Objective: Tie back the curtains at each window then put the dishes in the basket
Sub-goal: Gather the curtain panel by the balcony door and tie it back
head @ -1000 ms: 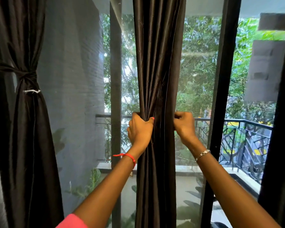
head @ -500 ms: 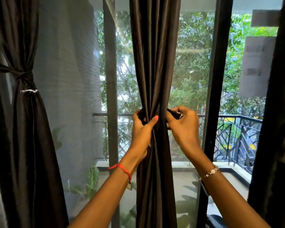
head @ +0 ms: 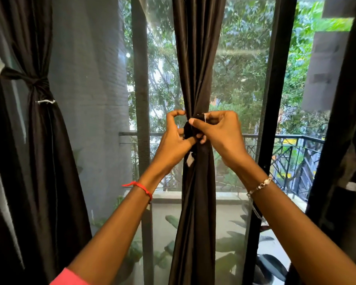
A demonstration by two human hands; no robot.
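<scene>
Black glossy curtain bunched narrow, strap seemingly wrapped.

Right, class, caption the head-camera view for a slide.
Left hand and right hand fasten a dark tieback around the middle curtain; the left curtain hangs tied.

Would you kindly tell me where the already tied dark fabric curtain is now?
Head view, far left: the tied dark fabric curtain hangs beside the grey wall, left of the middle dark curtain.
</scene>
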